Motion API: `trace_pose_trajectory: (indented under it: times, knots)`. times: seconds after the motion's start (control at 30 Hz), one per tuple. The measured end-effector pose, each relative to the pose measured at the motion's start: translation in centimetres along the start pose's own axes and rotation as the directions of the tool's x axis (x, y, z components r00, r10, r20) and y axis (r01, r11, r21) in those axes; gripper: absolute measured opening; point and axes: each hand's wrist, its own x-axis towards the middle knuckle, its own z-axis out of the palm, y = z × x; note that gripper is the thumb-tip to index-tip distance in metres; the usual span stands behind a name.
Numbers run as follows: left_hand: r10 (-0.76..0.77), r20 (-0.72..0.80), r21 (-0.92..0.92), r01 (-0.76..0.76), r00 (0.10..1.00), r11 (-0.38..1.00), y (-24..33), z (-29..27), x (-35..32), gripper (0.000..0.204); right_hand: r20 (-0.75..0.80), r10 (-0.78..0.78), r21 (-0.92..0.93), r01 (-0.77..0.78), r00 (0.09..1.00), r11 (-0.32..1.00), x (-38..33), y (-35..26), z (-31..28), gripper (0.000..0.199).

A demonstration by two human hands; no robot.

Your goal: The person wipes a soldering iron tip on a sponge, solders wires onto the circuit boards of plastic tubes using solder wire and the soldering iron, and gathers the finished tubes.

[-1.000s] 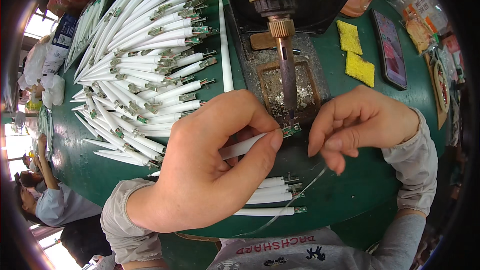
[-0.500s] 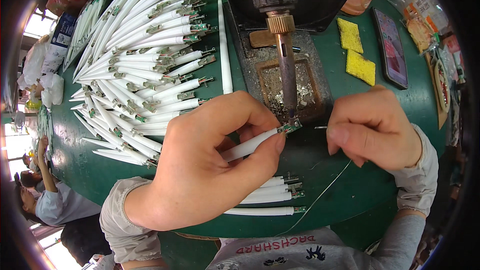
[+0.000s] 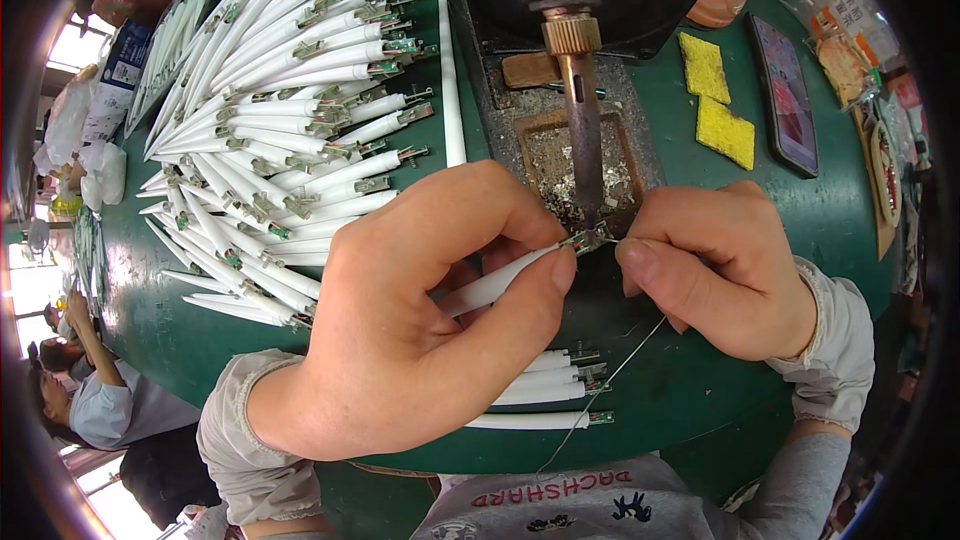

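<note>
Pinched between the thumb and fingers of my left hand [image 3: 440,310] is a white stylus pen [image 3: 490,287] with a small green circuit board at its end. That board sits right at the tip of a soldering iron [image 3: 588,155] pointing down from above. My right hand [image 3: 715,265] is closed on thin solder wire [image 3: 632,352]; its short free end reaches the board beside the iron tip, and the rest trails down toward my lap. Several similar pens [image 3: 540,392] lie below my left hand, their boards facing right.
A large fanned pile of white pens [image 3: 290,130] covers the table's left side. One long pen [image 3: 449,80] lies beside the dirty iron stand [image 3: 640,130]. Yellow sponges [image 3: 725,135] and a phone [image 3: 783,95] are at right. A co-worker [image 3: 125,405] sits far left.
My right hand has moved left, bringing the solder wire's end to the board at the iron tip. My left hand has barely shifted and still holds the pen.
</note>
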Motion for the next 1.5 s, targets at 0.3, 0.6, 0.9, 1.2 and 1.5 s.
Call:
trace_pose_trajectory:
  times: [0.3, 0.6, 0.9, 1.2, 1.5]
  knots:
    - [0.054, -0.004, 0.004, -0.054, 0.999, 0.999, 0.0, -0.2, 0.0, 0.011, -0.034, -0.037, 0.01, 0.037, 0.999, 0.999, 0.2, -0.1, 0.3, 0.024]
    - [0.035, 0.02, -0.076, -0.033, 0.999, 0.997, -0.3, -0.5, 0.1, 0.01, -0.022, -0.079, -0.03, 0.079, 0.997, 0.996, 0.3, 0.5, 0.3, 0.025]
    - [-0.016, -0.016, -0.161, 0.013, 1.0, 0.987, 0.0, -0.3, 0.4, 0.01, -0.037, -0.081, 0.01, 0.081, 0.996, 0.997, 0.5, 0.5, 0.5, 0.026]
    - [-0.139, 0.001, -0.29, 0.134, 0.99, 0.948, 0.0, -0.6, 0.3, 0.01, -0.031, -0.038, 0.06, 0.039, 0.999, 0.997, 0.3, 0.9, 0.5, 0.027]
    - [0.024, -0.024, -0.09, -0.026, 0.999, 0.996, -0.1, 0.0, 0.0, 0.01, -0.026, -0.094, 0.067, 0.096, 0.995, 0.993, 0.4, 0.9, 0.9, 0.026]
